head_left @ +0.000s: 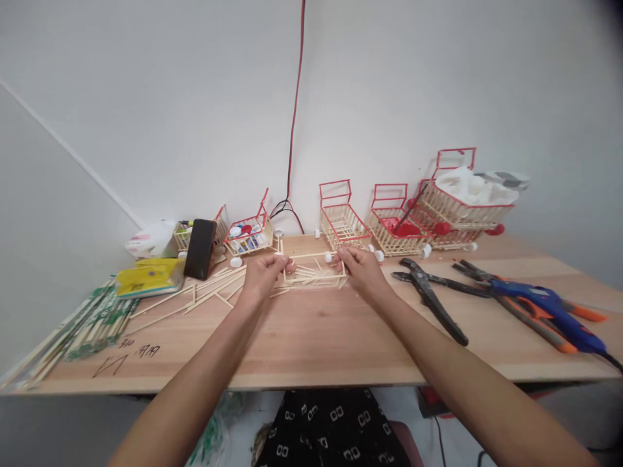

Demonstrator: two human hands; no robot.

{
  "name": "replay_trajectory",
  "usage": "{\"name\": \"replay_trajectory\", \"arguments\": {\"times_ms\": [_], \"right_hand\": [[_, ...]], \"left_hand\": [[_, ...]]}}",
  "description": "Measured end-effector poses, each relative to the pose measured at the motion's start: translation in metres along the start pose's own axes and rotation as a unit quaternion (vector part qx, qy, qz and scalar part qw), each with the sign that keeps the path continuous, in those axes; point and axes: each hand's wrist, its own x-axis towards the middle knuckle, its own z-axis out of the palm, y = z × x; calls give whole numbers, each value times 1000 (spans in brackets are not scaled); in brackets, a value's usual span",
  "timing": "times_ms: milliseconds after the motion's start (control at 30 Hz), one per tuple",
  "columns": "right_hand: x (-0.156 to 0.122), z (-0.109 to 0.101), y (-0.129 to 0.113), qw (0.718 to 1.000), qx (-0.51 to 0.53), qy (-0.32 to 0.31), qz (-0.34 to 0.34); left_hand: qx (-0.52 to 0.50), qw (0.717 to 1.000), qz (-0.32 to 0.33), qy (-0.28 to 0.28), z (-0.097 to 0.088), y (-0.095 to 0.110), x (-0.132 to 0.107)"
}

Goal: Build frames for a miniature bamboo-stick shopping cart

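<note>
Between my two hands is a small frame of thin wooden sticks [318, 281], held just above the tabletop. My left hand [265, 272] pinches its left end, with thumb and fingers pressed together. At its right end, my right hand [359, 267] has a similar pinch near a corner. Loose wooden sticks [214, 285] lie under and left of the frame, some cut short. Behind my right hand stands a miniature stick cart [343, 220] with red-trimmed edges and white wheels. The fingertips partly cover the frame's joints.
More miniature carts [396, 227] line the wall, one stacked holding white tissue [474, 187]. Pliers [431, 295] and a blue glue gun [545, 308] lie right. A phone [200, 248], a yellow packet [148, 277] and bundled sticks [97, 321] are left. A red-black cable [294, 117] hangs behind.
</note>
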Motion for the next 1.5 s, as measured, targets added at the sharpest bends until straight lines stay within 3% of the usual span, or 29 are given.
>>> {"name": "replay_trajectory", "arguments": {"times_ms": [200, 300, 433, 600, 700, 833, 933, 1033, 1333, 1500], "right_hand": [[-1, 4, 8, 999, -36, 13, 1], [1, 4, 10, 999, -34, 9, 11], [2, 2, 10, 999, -23, 11, 35], [2, 2, 4, 999, -24, 1, 46], [1, 3, 0, 999, -26, -6, 44], [0, 4, -1, 999, -36, -5, 34], [-2, 5, -2, 999, -46, -5, 22], [-5, 6, -6, 999, -51, -4, 8], [-8, 8, -8, 999, -39, -1, -10], [-5, 8, -3, 1000, -23, 15, 7]], "left_hand": [[-14, 1000, 1, -1, 0, -4, 0], [-81, 996, -30, -21, -2, -5, 0], [-232, 967, -83, -59, -8, -6, -2], [-277, 945, -150, -93, -12, -5, -6], [-246, 955, -144, -78, -11, -5, -6], [-55, 998, -22, -2, -9, -6, -6], [87, 994, 51, 40, -9, -7, -7], [148, 985, 69, 57, -9, -8, -9], [158, 981, 80, 83, -5, -3, -15], [22, 998, 48, 30, -9, -7, -8]]}}
